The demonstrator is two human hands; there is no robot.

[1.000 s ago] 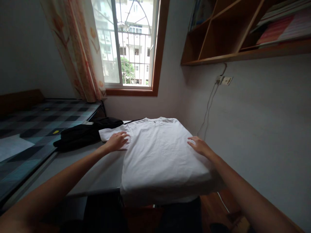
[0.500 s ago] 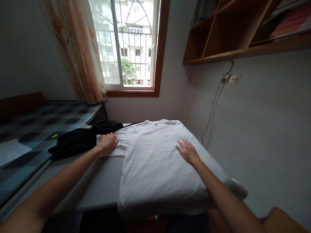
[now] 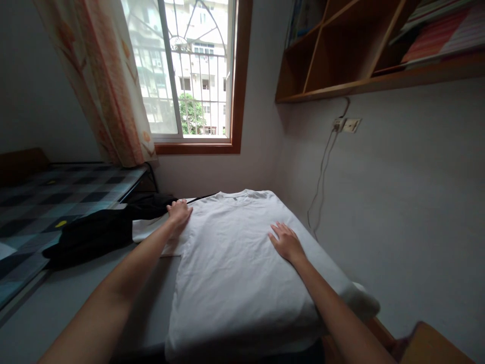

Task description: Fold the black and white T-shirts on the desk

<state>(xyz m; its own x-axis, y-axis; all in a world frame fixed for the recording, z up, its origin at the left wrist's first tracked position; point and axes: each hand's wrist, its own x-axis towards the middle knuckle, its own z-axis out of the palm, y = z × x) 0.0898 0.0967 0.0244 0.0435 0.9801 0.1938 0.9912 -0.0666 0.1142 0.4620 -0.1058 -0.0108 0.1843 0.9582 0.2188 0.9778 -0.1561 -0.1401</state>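
A white T-shirt [image 3: 235,268] lies spread over the table, its neckline toward the window and its lower part hanging over the near edge. On the shoulder of its left-side sleeve rests my left hand [image 3: 179,213], palm down, fingers lying on the cloth. My right hand [image 3: 287,241] lies flat on the right side of the shirt's chest, fingers a little spread. Small wrinkles show in the fabric. My left forearm covers part of the sleeve.
Black clothing [image 3: 91,235] lies bunched on the table [image 3: 87,298] at the left. Beyond it stands a bed with a checked cover [image 3: 94,177]. Wooden shelves [image 3: 341,55] hang on the right wall, above a socket [image 3: 351,125] with dangling cords. A chair [image 3: 432,344] is at lower right.
My left hand has slid along the sleeve, away from its cuff toward the shoulder. My right hand stays on the chest of the shirt. The view has shifted slightly right.
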